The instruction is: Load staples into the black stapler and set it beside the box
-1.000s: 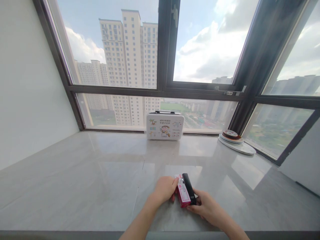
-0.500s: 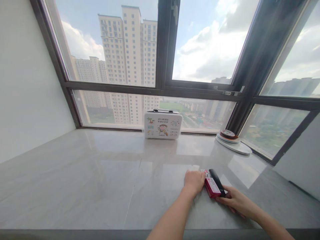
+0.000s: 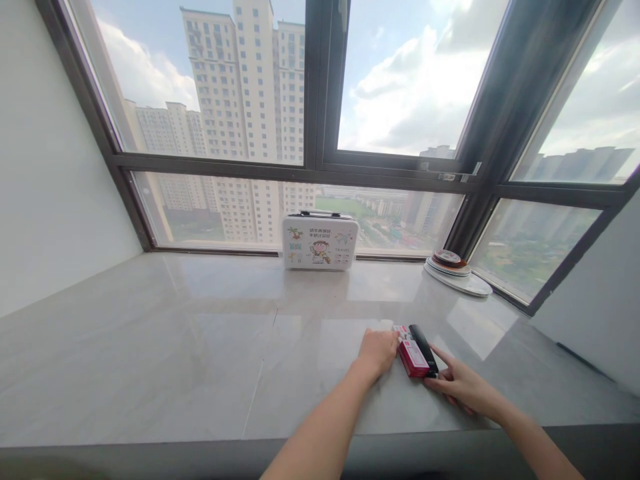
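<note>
A small red and pink box [image 3: 412,355] lies on the grey marble sill [image 3: 200,347], with a slim black box [image 3: 423,348] pressed against its right side. My left hand [image 3: 379,351] rests curled against the left side of the red box, fingers touching it. On the other side, my right hand [image 3: 457,383] touches the near end of the black box with its fingertips. The two boxes sit flat between both hands.
A white tin case with cartoon prints [image 3: 320,242] stands against the window at the back. A stack of plates [image 3: 455,272] sits at the back right corner. A white wall [image 3: 45,167] bounds the left, dark window frames the back and right.
The two boxes and both hands have shifted rightward and a little farther along the sill. The view has also dipped, showing the sill's front edge.
</note>
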The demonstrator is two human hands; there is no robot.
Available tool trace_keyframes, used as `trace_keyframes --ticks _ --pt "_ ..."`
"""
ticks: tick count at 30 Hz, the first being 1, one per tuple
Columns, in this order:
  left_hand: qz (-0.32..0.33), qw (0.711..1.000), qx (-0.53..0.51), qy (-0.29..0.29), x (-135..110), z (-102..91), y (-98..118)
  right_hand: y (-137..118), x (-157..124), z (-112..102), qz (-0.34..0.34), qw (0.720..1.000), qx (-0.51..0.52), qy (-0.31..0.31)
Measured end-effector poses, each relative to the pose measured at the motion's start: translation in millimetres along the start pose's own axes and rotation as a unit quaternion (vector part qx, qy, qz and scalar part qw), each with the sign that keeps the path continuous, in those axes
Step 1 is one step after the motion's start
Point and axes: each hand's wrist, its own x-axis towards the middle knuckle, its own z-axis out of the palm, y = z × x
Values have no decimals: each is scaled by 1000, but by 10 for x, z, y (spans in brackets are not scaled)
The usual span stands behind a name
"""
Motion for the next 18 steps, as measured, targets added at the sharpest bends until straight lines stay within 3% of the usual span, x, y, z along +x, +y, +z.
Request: trace_keyframes --ticks 3,7,10,13,15,18 --pt "1 1000 -10 23 -166 -103 -208 149 -130 32 3 997 20 69" --pt "-14 997 -7 76 -501 -378 -719 152 -344 222 -13 989 -103 105" --pt "-45 994 15 103 -757 -619 -1184 -188 -458 556 -56 979 -184 68" --pt "-87 989 48 108 -979 -802 -1604 -691 -421 970 -125 979 -162 26" --pt "-120 984 72 106 -1114 -869 -1806 -971 -296 1215 -198 969 -148 18" --pt "-163 975 107 103 -1302 -889 -1940 -1195 -34 1486 -217 952 -211 49"
